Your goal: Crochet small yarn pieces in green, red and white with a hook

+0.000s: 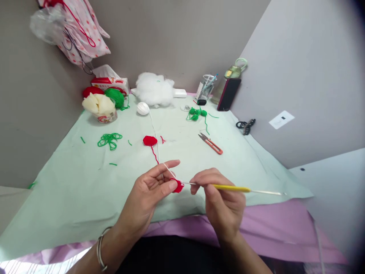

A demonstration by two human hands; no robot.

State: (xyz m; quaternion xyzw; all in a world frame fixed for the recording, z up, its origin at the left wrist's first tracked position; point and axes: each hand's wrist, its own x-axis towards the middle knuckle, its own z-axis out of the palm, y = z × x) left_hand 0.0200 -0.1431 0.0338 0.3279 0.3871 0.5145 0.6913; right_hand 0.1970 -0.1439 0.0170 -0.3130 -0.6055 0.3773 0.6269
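Between the thumb and fingers of my left hand [154, 190] is a small red crochet piece [178, 186] with a little white at its edge. White yarn [154, 131] runs from a white yarn ball [143, 109] down over my left fingers to the piece. My right hand [222, 198] grips a crochet hook [232, 188] by its yellow handle, and the thin metal tip meets the red piece. Beyond my left hand lies a flat red crocheted piece [149, 140] with a red yarn tail.
Orange-handled thread snips [212, 144] lie at the right, near green crocheted bits [196, 113]. Loose green yarn [110, 140] sits at the left. Along the back stand a tub [107, 114], white stuffing [155, 89], a glass of pens [205, 88], and a phone [229, 94] against a bottle [234, 71].
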